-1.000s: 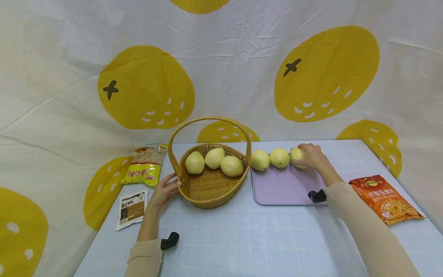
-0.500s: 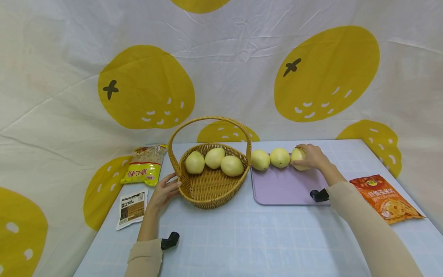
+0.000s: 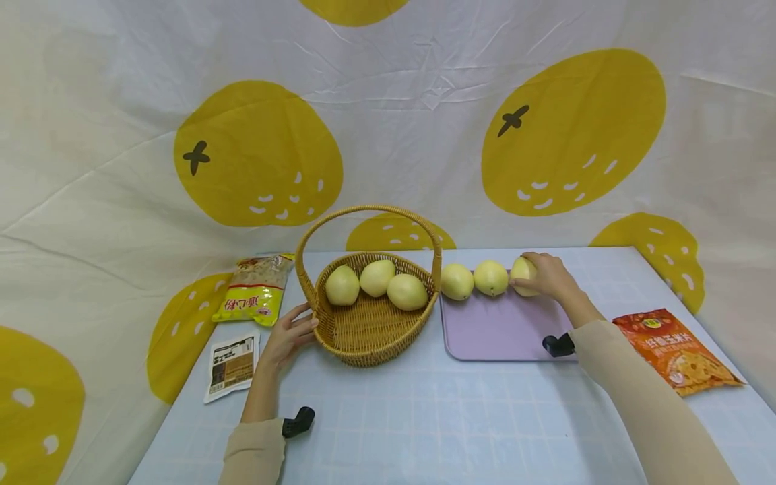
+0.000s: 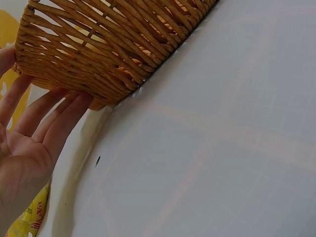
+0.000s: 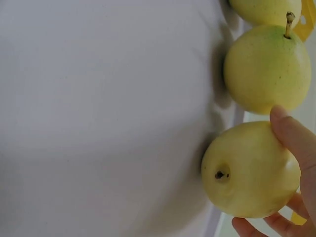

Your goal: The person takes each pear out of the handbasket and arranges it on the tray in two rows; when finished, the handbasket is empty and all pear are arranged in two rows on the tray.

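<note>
My left hand (image 3: 291, 338) lies against the near left side of a wicker basket (image 3: 364, 351) with a tall hoop handle. In the left wrist view, the nearly straight fingers (image 4: 63, 118) touch the outside of its wall. Three pale yellow pears (image 3: 407, 292) sit at the back of the basket. With thumb and fingers on either side, my right hand (image 3: 550, 277) grips another pear (image 5: 249, 173) at the back of a purple tray (image 3: 497, 331). Left of it stand two more pears (image 3: 490, 277) in a row; the nearer one (image 5: 266, 69) shows its stem upward.
Left of the basket lie a yellow food bag (image 3: 254, 291) and a white and brown packet (image 3: 232, 367). An orange snack bag (image 3: 677, 351) is right of the tray, beside my right forearm. A fruit-printed cloth (image 3: 412, 148) hangs behind the table.
The gripped pear and my right hand have shifted slightly right, a little away from the neighbouring pear. My left hand and the basket stay in place.
</note>
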Action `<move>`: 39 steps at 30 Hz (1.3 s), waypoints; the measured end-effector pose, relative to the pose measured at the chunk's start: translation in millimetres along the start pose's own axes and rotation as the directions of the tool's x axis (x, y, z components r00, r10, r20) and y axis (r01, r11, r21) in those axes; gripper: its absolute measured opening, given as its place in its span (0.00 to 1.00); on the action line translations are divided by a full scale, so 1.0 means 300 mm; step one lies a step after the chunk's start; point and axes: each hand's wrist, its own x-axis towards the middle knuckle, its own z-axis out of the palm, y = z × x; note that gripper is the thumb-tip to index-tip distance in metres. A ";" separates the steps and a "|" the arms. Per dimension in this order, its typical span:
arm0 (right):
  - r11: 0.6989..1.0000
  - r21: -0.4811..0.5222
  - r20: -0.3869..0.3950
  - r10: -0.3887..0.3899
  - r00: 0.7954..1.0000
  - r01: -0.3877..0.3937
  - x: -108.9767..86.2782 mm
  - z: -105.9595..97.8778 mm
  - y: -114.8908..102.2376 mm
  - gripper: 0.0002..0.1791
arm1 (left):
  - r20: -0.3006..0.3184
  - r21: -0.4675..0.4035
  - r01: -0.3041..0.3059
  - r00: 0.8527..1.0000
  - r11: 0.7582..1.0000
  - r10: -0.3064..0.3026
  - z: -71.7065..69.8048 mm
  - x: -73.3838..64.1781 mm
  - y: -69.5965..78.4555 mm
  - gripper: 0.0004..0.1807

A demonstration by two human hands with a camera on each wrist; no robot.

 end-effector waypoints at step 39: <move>0.975 0.121 -0.123 -0.172 0.977 0.187 -0.092 -0.047 -0.214 0.34 | -0.015 0.009 0.004 1.000 1.000 -0.004 -0.005 0.006 -0.012 0.33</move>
